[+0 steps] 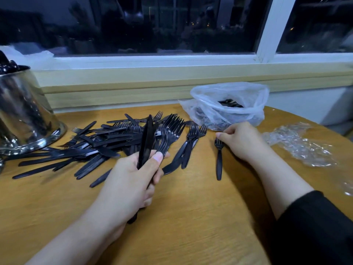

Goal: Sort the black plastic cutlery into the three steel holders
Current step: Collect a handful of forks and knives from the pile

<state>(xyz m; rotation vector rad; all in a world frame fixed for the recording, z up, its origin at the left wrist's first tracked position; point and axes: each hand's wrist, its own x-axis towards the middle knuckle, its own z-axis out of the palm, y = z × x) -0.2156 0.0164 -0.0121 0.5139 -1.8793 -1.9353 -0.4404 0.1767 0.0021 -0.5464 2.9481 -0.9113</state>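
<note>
left hand is gripping a bunch of forks and knives, fanned up above my fist | right hand is curling loosely, fingertips touching a lone fork on the bench | loose pile is sitting just beyond my left hand | steel holder far left of it

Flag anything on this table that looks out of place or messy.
Crumpled clear plastic wrap lies loose at the right of the wooden table. Forks and knives sprawl in an unsorted heap beside the steel holder.
</note>
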